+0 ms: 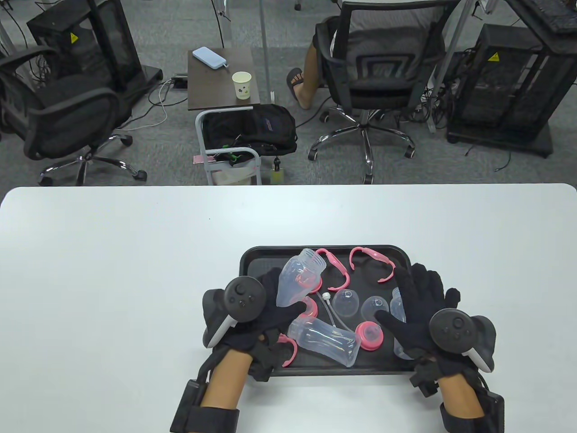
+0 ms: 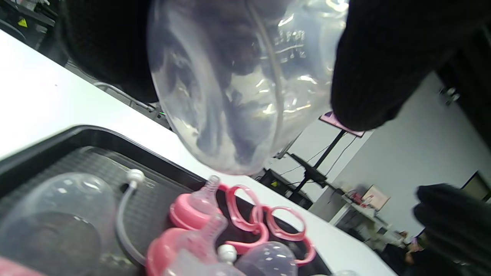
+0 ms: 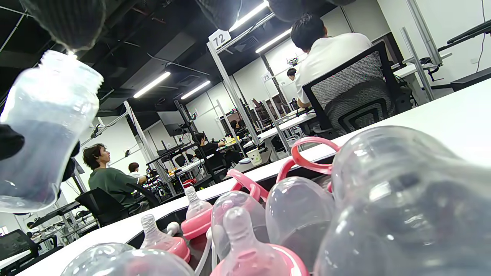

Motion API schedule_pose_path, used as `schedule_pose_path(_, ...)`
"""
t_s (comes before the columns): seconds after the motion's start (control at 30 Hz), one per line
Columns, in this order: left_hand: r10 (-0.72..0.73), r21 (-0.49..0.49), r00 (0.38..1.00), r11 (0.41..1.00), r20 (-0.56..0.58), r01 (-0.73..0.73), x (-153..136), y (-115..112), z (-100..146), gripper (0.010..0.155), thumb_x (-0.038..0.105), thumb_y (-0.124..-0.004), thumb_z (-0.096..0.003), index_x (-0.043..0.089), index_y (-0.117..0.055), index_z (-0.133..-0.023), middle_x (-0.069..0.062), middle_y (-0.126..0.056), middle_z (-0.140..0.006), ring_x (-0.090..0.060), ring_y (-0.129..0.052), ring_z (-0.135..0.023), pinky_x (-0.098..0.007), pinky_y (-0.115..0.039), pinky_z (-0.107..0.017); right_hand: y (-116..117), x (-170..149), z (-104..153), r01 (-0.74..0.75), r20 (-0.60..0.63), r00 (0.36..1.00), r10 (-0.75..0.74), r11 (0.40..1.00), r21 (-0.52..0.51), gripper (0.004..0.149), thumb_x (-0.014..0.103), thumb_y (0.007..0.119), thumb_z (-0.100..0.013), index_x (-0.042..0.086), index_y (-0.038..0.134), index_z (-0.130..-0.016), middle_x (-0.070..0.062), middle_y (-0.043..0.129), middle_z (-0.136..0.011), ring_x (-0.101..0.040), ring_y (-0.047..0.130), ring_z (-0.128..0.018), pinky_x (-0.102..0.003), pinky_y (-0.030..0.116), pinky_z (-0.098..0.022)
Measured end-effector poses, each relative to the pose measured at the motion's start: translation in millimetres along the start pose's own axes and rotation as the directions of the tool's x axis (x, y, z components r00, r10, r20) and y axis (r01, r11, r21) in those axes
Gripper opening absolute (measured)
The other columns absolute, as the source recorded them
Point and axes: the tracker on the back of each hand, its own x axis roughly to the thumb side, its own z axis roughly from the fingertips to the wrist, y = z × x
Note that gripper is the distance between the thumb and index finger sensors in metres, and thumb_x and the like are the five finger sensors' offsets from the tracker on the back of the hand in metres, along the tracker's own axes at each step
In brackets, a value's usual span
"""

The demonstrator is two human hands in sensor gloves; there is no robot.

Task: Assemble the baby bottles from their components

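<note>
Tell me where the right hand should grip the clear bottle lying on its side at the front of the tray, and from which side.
Grip the lying bottle around the middle of its body, coming down from above with the right hand. It lies flat in the tray, so the rounded sides are exposed for thumb and fingers. A pink nipple collar sits by its right end, so avoid approaching endwise. The left hand already holds another bottle.

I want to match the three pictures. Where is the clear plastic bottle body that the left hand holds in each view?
Table view: the clear plastic bottle body is left of centre, over the black tray, gripped by the left hand, neck pointing away.
Left wrist view: it fills the top centre, seen from its base.
Right wrist view: it is at the left edge, neck up.
Shared landmark: the pink ring handles.
</note>
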Motion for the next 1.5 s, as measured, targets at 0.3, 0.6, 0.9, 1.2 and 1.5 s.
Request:
schedule_pose_path(0.3, 0.123, 0.006, 0.991, 0.992, 0.05, -0.123, -5.5, -26.9, 10.2, 0.092, 0.072, -0.087, -0.0422, 0.02, -0.061, -0.114, -0.01, -0.079, -0.104, -0.042, -0.092, -0.083, -0.049, -0.084, -0.059, -2.9, -1.7, 0.4, -0.009, -0.013, 1.0, 0.009, 1.0, -0.009, 0.094, 0.076, 0.062, -0.053, 0.016, 0.035, -0.121, -0.033, 0.026, -0.123, -0.061, 0.023, -0.109, -0.085, 0.011, -0.061)
schedule_pose_path(0.6, 0.188, 0.029, 0.98, 0.981, 0.07, -0.19, -23.4, -33.6, 15.5, 0.092, 0.072, -0.088, -0.0423, 0.02, -0.06, -0.114, -0.01, -0.079, -0.105, -0.043, -0.091, -0.084, -0.05, -0.083, -0.059, -4.6, -0.2, 0.2, -0.032, -0.027, 0.999, 0.031, 0.999, -0.01, 0.092, 0.074, 0.063, -0.054, 0.015, 0.038, -0.12, -0.031, 0.029, -0.123, -0.061, 0.024, -0.109, -0.085, 0.015, -0.062)
schedule_pose_path(0.9, 0.265, 0.02, 0.963, 0.964, 0.05, -0.266, -42.2, -23.4, 25.7, 0.093, 0.071, -0.088, -0.0422, 0.019, -0.061, -0.114, -0.011, -0.079, -0.104, -0.043, -0.091, -0.083, -0.05, -0.083, -0.059, -25.1, 17.0, -20.9, -0.06, -0.07, 0.996, 0.056, 0.997, -0.048, 0.079, 0.061, 0.072, -0.057, 0.009, 0.056, -0.114, -0.032, 0.05, -0.118, -0.06, 0.048, -0.105, -0.081, 0.035, -0.067)
schedule_pose_path(1.2, 0.284, 0.021, 0.955, 0.958, 0.082, -0.287, -38.3, -18.0, 31.2, 0.092, 0.071, -0.088, -0.0428, 0.019, -0.06, -0.114, -0.011, -0.079, -0.104, -0.043, -0.091, -0.083, -0.05, -0.083, -0.059, -29.4, 35.4, -108.7, -0.289, -0.104, 0.948, 0.3, 0.951, 0.107, 0.066, 0.05, 0.084, -0.054, 0.009, 0.071, -0.104, -0.026, 0.075, -0.105, -0.054, 0.076, -0.089, -0.072, 0.056, -0.064)
schedule_pose_path(1.5, 0.333, 0.045, 0.941, 0.941, 0.051, -0.336, -50.1, -7.9, 34.5, 0.092, 0.071, -0.088, -0.0435, 0.019, -0.06, -0.114, -0.011, -0.079, -0.105, -0.044, -0.09, -0.084, -0.05, -0.083, -0.059, 25.3, 2.4, -177.6, -0.436, -0.187, 0.845, 0.5, 0.849, 0.298, 0.056, 0.043, 0.09, -0.05, 0.011, 0.081, -0.095, -0.02, 0.089, -0.095, -0.049, 0.087, -0.081, -0.068, 0.064, -0.062)
